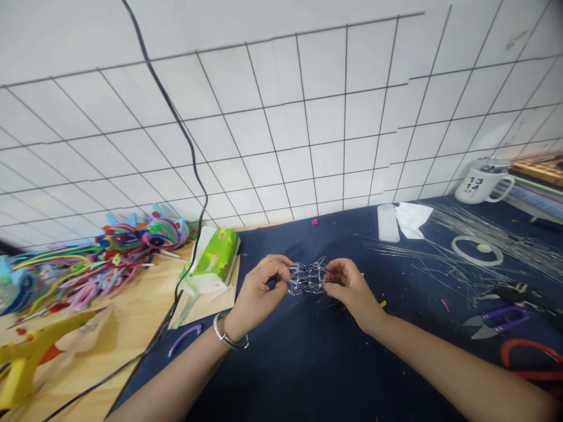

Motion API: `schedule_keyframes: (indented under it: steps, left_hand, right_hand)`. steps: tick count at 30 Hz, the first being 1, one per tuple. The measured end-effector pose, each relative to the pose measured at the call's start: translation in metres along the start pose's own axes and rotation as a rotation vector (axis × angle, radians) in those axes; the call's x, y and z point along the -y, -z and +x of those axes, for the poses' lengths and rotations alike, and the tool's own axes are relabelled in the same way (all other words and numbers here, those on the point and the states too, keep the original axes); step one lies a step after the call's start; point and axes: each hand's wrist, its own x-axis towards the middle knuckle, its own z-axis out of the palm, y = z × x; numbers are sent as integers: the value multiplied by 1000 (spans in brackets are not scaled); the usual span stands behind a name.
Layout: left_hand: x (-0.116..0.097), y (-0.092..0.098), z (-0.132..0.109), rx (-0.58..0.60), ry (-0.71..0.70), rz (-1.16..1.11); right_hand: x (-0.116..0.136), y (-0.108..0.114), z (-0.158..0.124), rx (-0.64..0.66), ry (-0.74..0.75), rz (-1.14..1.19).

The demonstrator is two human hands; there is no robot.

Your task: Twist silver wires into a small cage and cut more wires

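Observation:
A small openwork frame of bent silvery wire [307,278] is held up between my two hands, above the dark blue table cover. My left hand [265,285] pinches its left end between thumb and fingers; a silver bangle sits on that wrist. On the opposite end, the thumb and fingers of my right hand [350,287] are closed round the wire. Short wire ends stick up near the middle of the frame. Fingertips cover parts of both ends.
Loose straight wires [497,234] lie at the right, near purple-handled scissors [501,321], red-handled pliers or shears [530,357] and a white mug [484,181]. To the left are a green tissue pack [215,258], a yellow glue gun [39,357], colourful crafted figures [141,233] and a black cable [193,152].

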Motion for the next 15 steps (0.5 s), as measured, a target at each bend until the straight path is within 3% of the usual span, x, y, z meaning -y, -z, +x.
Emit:
schedule_keyframes:
  steps: [2, 8, 15]
  left_hand:
    - [-1, 1, 0, 0, 2, -1]
    - [-2, 0, -2, 29, -21, 15]
    - [0, 0, -2, 37, 62, -81]
  right_hand:
    - [4, 1, 0, -4, 70, -55]
    - [17, 0, -5, 179, 226, -220]
    - [11, -4, -5, 126, 223, -233]
